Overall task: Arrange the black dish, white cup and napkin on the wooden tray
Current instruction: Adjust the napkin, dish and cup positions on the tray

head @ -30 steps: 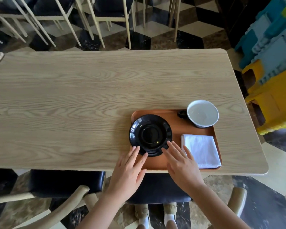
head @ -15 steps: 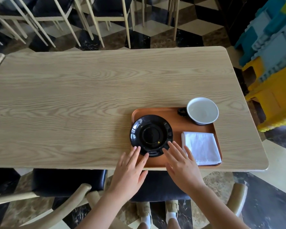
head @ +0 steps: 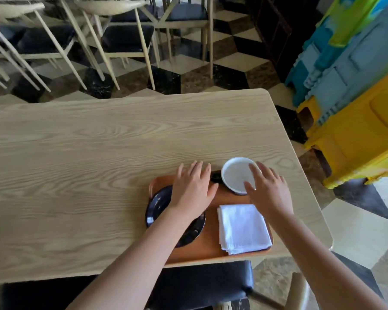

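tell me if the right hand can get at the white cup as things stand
Probably yes. The right hand is open and already over the near right rim of the white cup, with nothing between them. The left hand is beside the cup, over the black dish, not blocking.

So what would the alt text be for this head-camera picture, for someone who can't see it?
Two bare hands reach over a wooden tray on a pale table: the left hand above a black dish, the right hand at a white cup. A folded white napkin lies on the tray's near right.
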Tool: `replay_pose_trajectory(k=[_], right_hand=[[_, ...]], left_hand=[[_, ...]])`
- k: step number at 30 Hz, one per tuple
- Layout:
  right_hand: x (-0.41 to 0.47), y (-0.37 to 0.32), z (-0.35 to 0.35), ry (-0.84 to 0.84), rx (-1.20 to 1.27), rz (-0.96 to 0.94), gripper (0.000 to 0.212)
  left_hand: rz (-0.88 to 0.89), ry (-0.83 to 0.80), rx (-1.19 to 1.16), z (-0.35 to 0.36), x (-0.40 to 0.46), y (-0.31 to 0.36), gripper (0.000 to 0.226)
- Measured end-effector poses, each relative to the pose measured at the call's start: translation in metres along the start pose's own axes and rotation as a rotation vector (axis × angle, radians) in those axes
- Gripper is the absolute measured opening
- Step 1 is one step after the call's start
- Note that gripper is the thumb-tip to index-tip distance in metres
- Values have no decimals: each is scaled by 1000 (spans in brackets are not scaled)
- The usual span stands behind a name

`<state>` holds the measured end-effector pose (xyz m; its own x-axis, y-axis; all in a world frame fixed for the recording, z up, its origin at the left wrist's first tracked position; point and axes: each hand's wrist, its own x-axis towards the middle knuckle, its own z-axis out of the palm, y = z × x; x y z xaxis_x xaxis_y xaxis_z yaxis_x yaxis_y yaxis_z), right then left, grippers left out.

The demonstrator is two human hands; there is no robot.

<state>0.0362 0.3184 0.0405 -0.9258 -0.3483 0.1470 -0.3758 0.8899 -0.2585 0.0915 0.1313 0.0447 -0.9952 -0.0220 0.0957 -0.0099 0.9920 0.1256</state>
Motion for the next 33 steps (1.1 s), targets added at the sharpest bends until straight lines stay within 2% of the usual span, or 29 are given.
replay_pose_trajectory(k=[2,5,8,9,14,17,23,33], right_hand=[[13,11,0,-131,38,107,51],[21,19,4,-210,135,208,55],[23,21,8,-230,245,279,51],[24,22,9,-225,276,288,50],[23,23,10,-188,462,371,44],[23,26,12,-181,577,430,44],[18,22,13,-209,635,460,43],[7,10,12,-238,627,351,48]], left_hand=[[-11,-60,-35,9,19,10,56],[-47,-149,-57,24,35,19,58],[-81,-93,-120,26,36,23,34],[-115,-99,-173,26,35,24,33],[-363,-196,-582,25,38,23,41],[-414,-241,-699,24,44,18,40],[-401,-234,-731,18,32,9,30],[-396,-182,-663,18,8,0,31]])
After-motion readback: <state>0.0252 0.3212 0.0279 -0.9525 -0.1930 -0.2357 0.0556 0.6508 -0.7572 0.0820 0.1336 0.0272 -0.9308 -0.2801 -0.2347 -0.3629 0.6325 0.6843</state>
